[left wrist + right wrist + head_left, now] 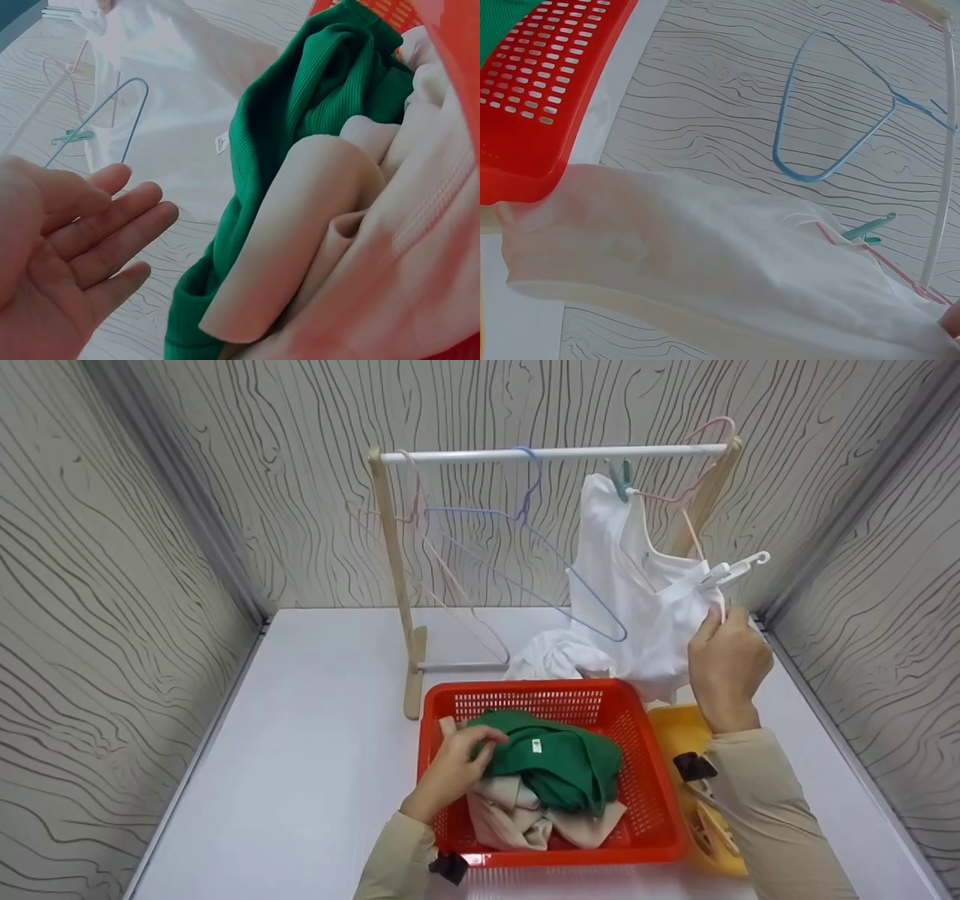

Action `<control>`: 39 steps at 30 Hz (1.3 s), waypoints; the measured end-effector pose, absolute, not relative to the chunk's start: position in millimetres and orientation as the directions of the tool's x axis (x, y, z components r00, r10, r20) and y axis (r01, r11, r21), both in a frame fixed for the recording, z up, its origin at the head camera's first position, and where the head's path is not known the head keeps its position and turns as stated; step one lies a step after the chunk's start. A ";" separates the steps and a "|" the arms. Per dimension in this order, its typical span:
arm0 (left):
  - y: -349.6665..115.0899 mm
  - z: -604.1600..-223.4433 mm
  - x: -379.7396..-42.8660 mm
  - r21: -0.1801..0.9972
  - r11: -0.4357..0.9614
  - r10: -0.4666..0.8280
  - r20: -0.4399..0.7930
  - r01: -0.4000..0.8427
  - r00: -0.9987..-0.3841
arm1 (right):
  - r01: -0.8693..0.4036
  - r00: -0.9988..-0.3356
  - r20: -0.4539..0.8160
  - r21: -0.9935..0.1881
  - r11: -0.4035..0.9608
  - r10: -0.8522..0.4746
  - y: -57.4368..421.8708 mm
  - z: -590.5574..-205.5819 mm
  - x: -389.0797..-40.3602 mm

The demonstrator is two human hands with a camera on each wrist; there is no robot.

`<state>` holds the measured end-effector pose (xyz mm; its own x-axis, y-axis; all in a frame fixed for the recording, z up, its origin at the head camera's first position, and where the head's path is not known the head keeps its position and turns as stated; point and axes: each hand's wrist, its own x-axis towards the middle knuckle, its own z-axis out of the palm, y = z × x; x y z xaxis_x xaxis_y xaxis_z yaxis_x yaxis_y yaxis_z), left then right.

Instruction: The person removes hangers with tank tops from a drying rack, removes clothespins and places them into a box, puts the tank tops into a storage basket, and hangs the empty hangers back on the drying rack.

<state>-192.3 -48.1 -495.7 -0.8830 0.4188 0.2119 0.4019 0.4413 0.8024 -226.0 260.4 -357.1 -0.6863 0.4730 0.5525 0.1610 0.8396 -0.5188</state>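
so, right fingers (708, 631) pinch the white garment (652, 622); left fingers (480, 733), relaxed and empty, hover by green cloth (574, 769).

Wood-grain patterned walls (322, 405) on three sides; grey strips (187, 495) at corners. White table (300, 735). Yellow basket (679, 727), right side. Blue hanger (480, 511) hanging; pink hanger (414, 519) to its left.

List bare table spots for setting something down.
Free: table bordered by left wall, rack foot, red basket and left sleeve; narrower strip between right sleeve and right wall. Crowded: behind the red basket, white cloth; right of it, yellow basket.
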 end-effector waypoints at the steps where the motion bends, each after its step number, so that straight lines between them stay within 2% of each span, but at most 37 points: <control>1: -47.0 -496.0 -191.9 0.798 0.445 0.418 0.217 0.407 -0.882 | 0.155 -0.682 0.556 -0.525 0.837 0.475 259.7 -356.4 -225.0; 15: -25.2 -489.8 -192.8 0.742 0.454 0.440 0.294 0.493 -0.848 | 0.092 -0.660 0.563 -0.596 0.797 0.497 247.2 -358.7 -207.5; 28: 34.1 -480.7 -206.3 0.785 0.381 0.430 0.317 0.488 -0.845 | 0.082 -0.661 0.524 -0.661 0.746 0.537 236.8 -361.1 -201.5; 32: 54.8 -480.3 -215.9 0.817 0.356 0.400 0.307 0.455 -0.864 | 0.081 -0.663 0.515 -0.672 0.736 0.543 234.2 -360.9 -201.3; 39: 89.4 -481.8 -234.1 0.872 0.367 0.347 0.194 0.323 -0.918 | 0.076 -0.679 0.490 -0.694 0.716 0.546 229.3 -363.3 -198.5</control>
<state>-234.1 89.4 -481.8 -0.9177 0.3469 0.1935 0.3227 0.3669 0.8725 -198.5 229.3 -363.3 -0.6789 0.5464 0.4904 0.0755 0.7164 -0.6936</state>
